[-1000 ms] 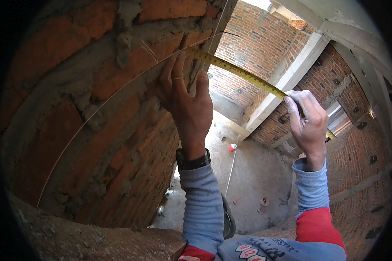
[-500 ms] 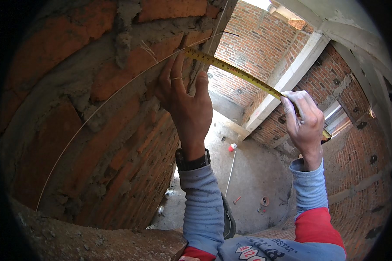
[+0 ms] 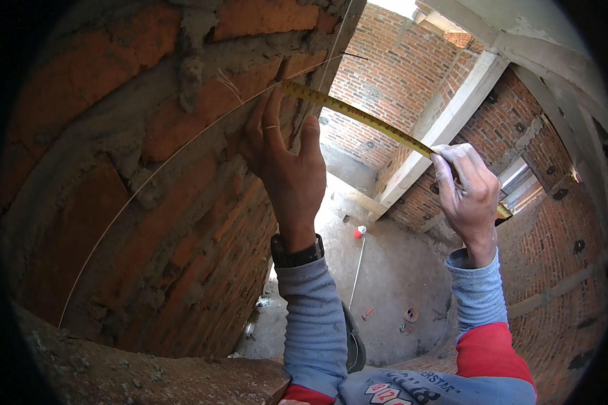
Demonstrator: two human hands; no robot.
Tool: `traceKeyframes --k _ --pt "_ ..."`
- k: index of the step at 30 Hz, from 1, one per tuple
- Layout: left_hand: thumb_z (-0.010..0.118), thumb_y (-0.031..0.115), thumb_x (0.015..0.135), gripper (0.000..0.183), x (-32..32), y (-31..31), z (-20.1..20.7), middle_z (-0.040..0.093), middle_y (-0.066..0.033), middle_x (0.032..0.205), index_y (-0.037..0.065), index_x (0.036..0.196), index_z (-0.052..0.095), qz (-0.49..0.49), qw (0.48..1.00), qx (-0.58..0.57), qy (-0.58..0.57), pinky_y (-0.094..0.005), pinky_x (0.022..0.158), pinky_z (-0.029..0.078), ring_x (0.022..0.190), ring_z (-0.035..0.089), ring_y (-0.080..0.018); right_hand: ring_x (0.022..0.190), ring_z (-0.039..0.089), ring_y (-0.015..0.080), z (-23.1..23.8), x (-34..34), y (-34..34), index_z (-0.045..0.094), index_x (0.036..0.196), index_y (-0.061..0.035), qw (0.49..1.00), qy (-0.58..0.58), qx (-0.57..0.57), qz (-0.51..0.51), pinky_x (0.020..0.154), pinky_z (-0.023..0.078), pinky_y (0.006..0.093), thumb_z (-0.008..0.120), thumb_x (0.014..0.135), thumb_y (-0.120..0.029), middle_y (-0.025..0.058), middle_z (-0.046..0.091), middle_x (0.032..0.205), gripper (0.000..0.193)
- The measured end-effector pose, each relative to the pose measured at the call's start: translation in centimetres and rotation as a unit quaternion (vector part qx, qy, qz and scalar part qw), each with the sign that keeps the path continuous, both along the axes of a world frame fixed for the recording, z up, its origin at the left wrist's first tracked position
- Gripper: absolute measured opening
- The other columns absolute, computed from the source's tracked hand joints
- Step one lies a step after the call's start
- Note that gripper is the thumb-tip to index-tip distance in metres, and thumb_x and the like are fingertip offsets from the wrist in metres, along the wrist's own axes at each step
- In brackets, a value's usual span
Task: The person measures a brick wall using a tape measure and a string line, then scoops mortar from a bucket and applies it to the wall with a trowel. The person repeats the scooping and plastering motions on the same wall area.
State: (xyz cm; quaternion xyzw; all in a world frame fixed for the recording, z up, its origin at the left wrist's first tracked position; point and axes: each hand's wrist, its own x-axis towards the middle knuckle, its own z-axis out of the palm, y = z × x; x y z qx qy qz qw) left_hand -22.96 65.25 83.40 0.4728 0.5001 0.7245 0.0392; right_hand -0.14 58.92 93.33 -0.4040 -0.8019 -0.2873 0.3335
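Observation:
A yellow tape measure [image 3: 365, 117] stretches from the brick wall [image 3: 203, 169] on the left across to my right hand [image 3: 469, 185]. That hand pinches the blade between thumb and fingers, and a further bit of yellow tape shows beyond it, next to the wrist. My left hand [image 3: 287, 165] is raised against the wall, fingers extended and thumb apart. Its index fingertip is at the tape's end, just under a small dark peg [image 3: 282, 69]; whether it presses the tape cannot be made out. A thin white string [image 3: 157, 172] curves along the wall past those fingertips.
Far below lies a concrete floor [image 3: 388, 290] with a red-and-white object [image 3: 360, 231], a long pale rod [image 3: 358, 270] and a red-handled tool [image 3: 367, 312]. A concrete beam [image 3: 446, 131] crosses at the right. A rough ledge [image 3: 155, 378] runs along the lower left.
Both hands and the tape have shifted slightly left in the picture. The tape's wall end sits a little lower, and the string has moved slightly. The right hand keeps its pinch.

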Motion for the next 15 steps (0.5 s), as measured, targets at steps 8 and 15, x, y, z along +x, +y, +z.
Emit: traceKeyframes --k 8,15 --pt "0.067 0.031 0.100 0.060 -0.05 0.06 -0.13 0.043 -0.0150 0.154 0.017 0.155 0.047 -0.002 1.000 -0.008 -0.002 -0.0604 0.120 0.028 0.143 0.034 -0.0402 0.079 0.074 0.0316 0.04 0.02 0.38 0.073 0.101 -0.0043 1.000 -0.007 0.028 0.010 0.067 0.058 0.0395 0.076 0.092 -0.008 0.0127 0.074 0.094 0.010" --pt "0.064 0.033 0.102 0.060 -0.11 -0.09 -0.17 0.043 -0.0166 0.154 0.014 0.155 0.045 -0.002 1.000 -0.011 0.006 -0.0599 0.119 0.029 0.142 0.034 -0.0399 0.079 0.074 0.0316 -0.08 0.09 0.42 0.072 0.101 -0.0045 1.000 -0.006 0.024 0.007 0.066 0.058 0.0398 0.075 0.092 -0.007 0.0124 0.073 0.093 0.010"
